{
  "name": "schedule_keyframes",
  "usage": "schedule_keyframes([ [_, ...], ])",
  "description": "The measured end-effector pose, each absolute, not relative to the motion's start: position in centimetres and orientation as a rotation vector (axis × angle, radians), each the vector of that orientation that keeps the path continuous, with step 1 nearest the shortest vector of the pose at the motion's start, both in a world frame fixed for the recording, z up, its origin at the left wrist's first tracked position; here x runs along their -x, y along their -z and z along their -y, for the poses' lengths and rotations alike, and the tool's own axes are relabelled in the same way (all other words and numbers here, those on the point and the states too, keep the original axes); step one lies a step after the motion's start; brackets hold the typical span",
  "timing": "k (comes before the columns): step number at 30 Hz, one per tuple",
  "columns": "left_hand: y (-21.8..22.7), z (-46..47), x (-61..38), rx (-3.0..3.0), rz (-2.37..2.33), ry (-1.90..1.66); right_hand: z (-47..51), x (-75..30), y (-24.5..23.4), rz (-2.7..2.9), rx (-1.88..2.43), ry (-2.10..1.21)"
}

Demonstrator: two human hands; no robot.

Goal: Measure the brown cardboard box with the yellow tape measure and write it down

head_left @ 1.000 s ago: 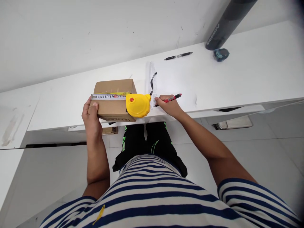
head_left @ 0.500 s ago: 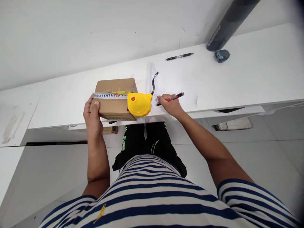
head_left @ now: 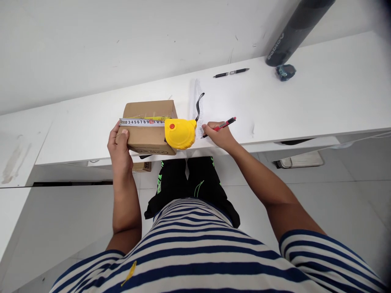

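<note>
My left hand (head_left: 119, 142) grips the left end of a brown cardboard box (head_left: 146, 136), thumb on its near side and fingers at the tape's hooked end. Across the top of the box lies the pulled-out blade of a yellow tape measure (head_left: 180, 133), whose case rests at the box's right end. A black strap loops from the case towards the white paper (head_left: 194, 91). My right hand (head_left: 219, 134) is closed round a red and black pen (head_left: 226, 123), its tip down on or just above the paper beside the tape case.
On the white desk (head_left: 305, 101), a black pen (head_left: 231, 73) lies near the wall. A dark cylinder (head_left: 293, 34) stands at the back right, with a small dark teal object (head_left: 286, 72) in front of it. Another carton (head_left: 142, 167) shows below the desk.
The pen and my right hand have shifted very slightly at the paper. My left hand, the box and the tape measure stay essentially as they were.
</note>
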State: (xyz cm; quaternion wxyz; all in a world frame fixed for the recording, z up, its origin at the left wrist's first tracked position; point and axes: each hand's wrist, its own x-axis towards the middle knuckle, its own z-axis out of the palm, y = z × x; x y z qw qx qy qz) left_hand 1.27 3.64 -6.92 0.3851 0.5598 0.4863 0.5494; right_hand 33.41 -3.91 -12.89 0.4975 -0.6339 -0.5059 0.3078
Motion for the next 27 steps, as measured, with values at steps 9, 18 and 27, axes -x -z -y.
schedule_keyframes([
  [9,7.08,-3.70,-1.15,-1.458,-1.237,-1.392,4.05,-33.12,12.87,1.168,1.565,-0.685],
  [18,7.00,-3.61,-1.19,-1.427,-1.222,-1.395,3.92,-33.36,12.86,1.187,1.541,-0.712],
  [27,7.21,-3.67,-1.11,-1.464,-1.221,-1.385,4.03,-33.10,12.99,1.119,1.546,-0.634],
])
